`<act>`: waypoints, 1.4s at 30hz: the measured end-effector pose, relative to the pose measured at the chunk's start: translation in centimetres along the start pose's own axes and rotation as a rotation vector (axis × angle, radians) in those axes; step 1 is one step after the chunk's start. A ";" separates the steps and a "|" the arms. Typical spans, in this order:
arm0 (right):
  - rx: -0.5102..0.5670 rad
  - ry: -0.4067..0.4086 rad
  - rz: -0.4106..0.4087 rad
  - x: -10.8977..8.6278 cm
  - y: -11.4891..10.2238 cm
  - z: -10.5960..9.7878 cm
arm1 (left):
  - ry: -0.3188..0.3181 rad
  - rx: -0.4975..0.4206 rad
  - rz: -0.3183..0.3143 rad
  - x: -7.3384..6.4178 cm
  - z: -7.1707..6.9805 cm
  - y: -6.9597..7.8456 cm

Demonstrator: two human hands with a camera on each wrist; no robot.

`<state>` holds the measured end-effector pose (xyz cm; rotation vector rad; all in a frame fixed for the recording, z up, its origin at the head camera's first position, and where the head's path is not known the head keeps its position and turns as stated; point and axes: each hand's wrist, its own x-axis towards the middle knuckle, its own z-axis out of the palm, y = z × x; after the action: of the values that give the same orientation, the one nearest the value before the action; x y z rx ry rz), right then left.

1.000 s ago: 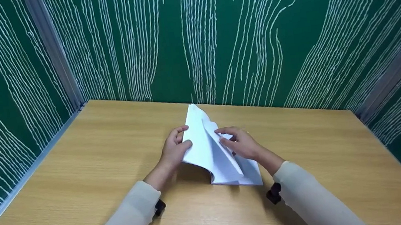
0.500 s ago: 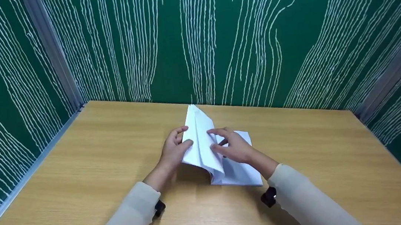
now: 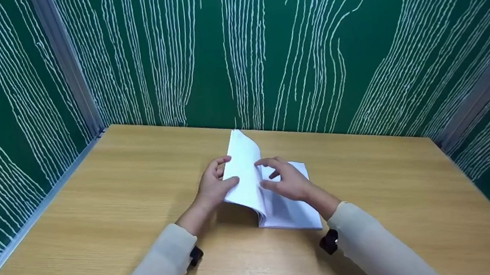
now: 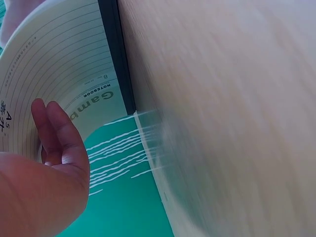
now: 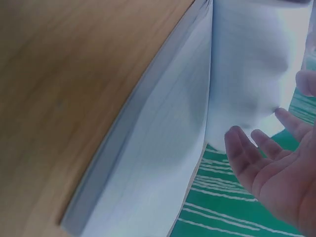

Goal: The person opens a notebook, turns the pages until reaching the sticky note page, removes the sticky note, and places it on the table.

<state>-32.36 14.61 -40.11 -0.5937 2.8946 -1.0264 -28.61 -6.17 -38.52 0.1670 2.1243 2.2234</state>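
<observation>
Pinching the outer edge of the notebook's raised left half, the left hand has its thumb on the white page and its other fingers nearly closed against the printed cover behind, seen in the left wrist view. Between the two hands, the notebook stands open on the wooden table, that half lifted and curving, the other lying flat to the right. Beside the fold, the right hand reaches over the flat half with thumb and fingers loosely bent and spread apart, gripping nothing, the fingertips at the raised page, though whether all touch it I cannot tell.
</observation>
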 end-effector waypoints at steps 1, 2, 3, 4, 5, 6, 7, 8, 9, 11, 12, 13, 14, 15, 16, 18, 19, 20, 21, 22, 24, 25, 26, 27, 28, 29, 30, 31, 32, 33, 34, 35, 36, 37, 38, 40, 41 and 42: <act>0.002 0.012 -0.001 0.1 0.2 -0.2 | 0.003 0.003 -0.003 0.0 0.0 0.0; 0.001 0.023 0.005 0.1 0.5 -0.3 | 0.007 0.006 -0.007 0.1 0.0 0.0; -0.004 0.034 0.009 0.2 0.8 -0.5 | 0.009 0.007 -0.014 0.2 0.0 -0.1; -0.010 0.043 0.018 0.2 1.0 -0.6 | 0.011 0.011 -0.019 0.4 0.0 -0.3; -0.021 0.048 0.029 0.2 1.3 -0.8 | 0.014 0.015 -0.024 0.6 -0.1 -0.6; -0.038 0.054 0.044 0.2 1.5 -0.9 | 0.015 0.019 -0.025 0.8 -0.1 -0.9; -0.059 0.060 0.058 0.2 1.8 -1.0 | 0.020 0.023 -0.028 1.1 -0.2 -1.2; -0.086 0.064 0.076 0.2 2.0 -1.1 | 0.026 0.028 -0.031 1.3 -0.2 -1.5; -0.110 0.069 0.086 0.2 2.3 -1.2 | 0.030 0.031 -0.032 1.5 -0.2 -1.7; -0.157 0.078 0.106 0.2 2.7 -1.5 | 0.037 0.041 -0.021 1.6 -0.2 -1.9; -0.178 0.081 0.113 0.1 3.0 -1.6 | 0.040 0.047 -0.016 1.5 -0.2 -1.9; -0.192 0.085 0.120 0.1 3.2 -1.7 | 0.043 0.050 -0.010 1.5 -0.2 -1.9; -0.201 0.090 0.127 0.1 3.5 -1.7 | 0.042 0.050 -0.004 1.5 -0.2 -1.9; -0.208 0.093 0.134 0.0 3.7 -1.8 | 0.043 0.046 -0.001 1.5 -0.2 -1.9; -0.217 0.097 0.142 0.0 4.0 -1.9 | 0.042 0.044 0.006 1.4 -0.2 -1.9; -0.242 0.097 0.157 -0.1 4.5 -1.9 | 0.034 0.021 0.005 1.4 -0.2 -1.9; -0.251 0.098 0.171 -0.1 4.8 -2.0 | 0.030 0.008 0.007 1.4 -0.2 -1.9; -0.263 0.097 0.181 -0.1 5.1 -2.0 | 0.026 -0.004 0.007 1.4 -0.2 -1.9; -0.276 0.096 0.190 -0.1 5.3 -2.0 | 0.025 -0.009 0.008 1.4 -0.2 -1.9; -0.287 0.093 0.201 -0.2 5.6 -2.1 | 0.023 -0.011 0.009 1.4 -0.2 -2.0; -0.303 0.092 0.225 -0.2 6.1 -2.1 | 0.026 -0.006 0.006 1.4 -0.2 -2.0; -0.307 0.090 0.235 -0.3 6.3 -2.2 | 0.027 0.005 0.010 1.4 -0.2 -2.1; -0.311 0.089 0.245 -0.3 6.4 -2.2 | 0.030 0.012 0.008 1.4 -0.2 -2.1; -0.314 0.086 0.255 -0.4 6.6 -2.3 | 0.031 0.019 0.010 1.4 -0.2 -2.1; -0.316 0.082 0.264 -0.4 6.8 -2.3 | 0.033 0.023 0.008 1.4 -0.2 -2.1; -0.318 0.078 0.275 -0.4 7.0 -2.3 | 0.033 0.024 0.006 1.4 -0.2 -2.1; -0.318 0.072 0.289 -0.4 7.1 -2.3 | 0.035 0.024 0.003 1.4 -0.2 -2.1; -0.318 0.062 0.301 -0.4 7.3 -2.4 | 0.034 0.021 -0.001 1.3 -0.1 -2.0; -0.318 0.055 0.315 -0.4 7.4 -2.4 | 0.034 0.013 -0.006 1.3 -0.1 -2.0; -0.315 0.046 0.330 -0.4 7.6 -2.4 | 0.034 0.009 -0.007 1.3 -0.1 -2.0; -0.313 0.039 0.342 -0.4 7.7 -2.4 | 0.032 0.002 -0.010 1.3 -0.1 -2.0; -0.309 0.031 0.353 -0.3 7.8 -2.4 | 0.032 -0.004 -0.010 1.3 -0.1 -1.9; -0.305 0.023 0.361 -0.3 7.9 -2.5 | 0.032 -0.008 -0.009 1.3 -0.1 -2.0; -0.300 0.018 0.367 -0.3 7.9 -2.5 | 0.031 -0.011 -0.008 1.4 -0.1 -1.9; -0.296 0.017 0.373 -0.2 8.0 -2.5 | 0.030 -0.011 -0.001 1.4 -0.1 -2.0; -0.293 0.009 0.377 -0.2 8.0 -2.6 | 0.032 -0.006 0.006 1.4 -0.1 -2.0; -0.292 0.004 0.378 -0.1 8.0 -2.7 | 0.035 0.000 0.005 1.4 -0.1 -1.9; -0.293 0.002 0.379 -0.1 8.1 -2.7 | 0.035 0.002 0.002 1.4 -0.1 -1.9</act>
<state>-35.43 22.04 -42.87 -0.0355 3.0102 -0.5615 -30.07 -6.04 -40.33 0.1311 2.1444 2.2417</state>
